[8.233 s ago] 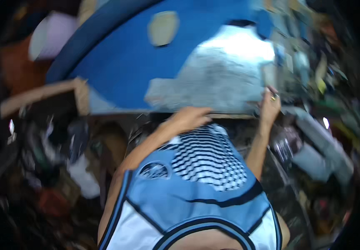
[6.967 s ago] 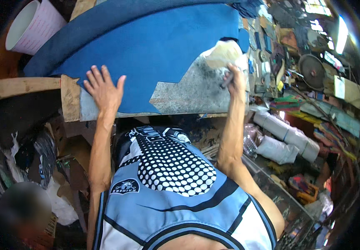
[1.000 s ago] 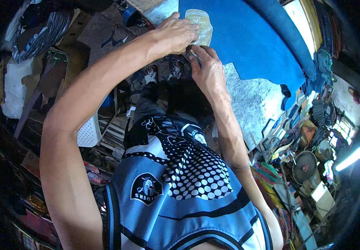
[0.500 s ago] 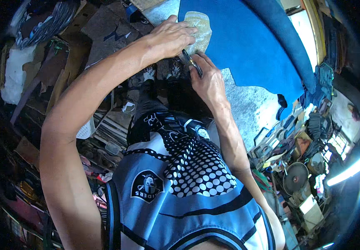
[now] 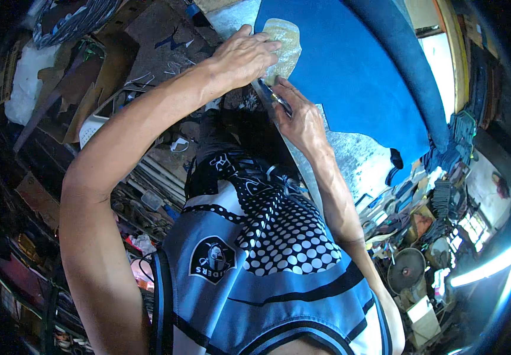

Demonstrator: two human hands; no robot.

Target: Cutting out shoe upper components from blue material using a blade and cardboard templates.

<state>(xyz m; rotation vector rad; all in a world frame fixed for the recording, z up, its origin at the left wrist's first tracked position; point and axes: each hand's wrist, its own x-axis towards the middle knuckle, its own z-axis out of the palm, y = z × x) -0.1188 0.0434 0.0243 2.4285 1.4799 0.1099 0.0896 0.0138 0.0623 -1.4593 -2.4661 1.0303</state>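
Note:
A pale yellowish template with rounded corners (image 5: 287,41) lies on a large blue sheet of leather-like material (image 5: 356,71), near its left edge. My left hand (image 5: 246,56) rests on the template's left side with its fingers stretched out, pressing it down. Just below, my right hand (image 5: 303,121) is closed around a slim dark pen (image 5: 281,100) with a lighter band. The pen's point is directed up and left toward the template's lower edge, close under my left hand. Whether it touches the material I cannot tell.
The blue sheet lies on a worn grey-white table (image 5: 359,157), and its far right side curls into a thick roll (image 5: 412,59). Piled materials and a round fan (image 5: 406,269) stand to the right. Cardboard and scraps (image 5: 161,44) cover the area at left.
The view has shifted slightly. My right hand and the pen sit a little lower against the template. My left hand keeps its place on it.

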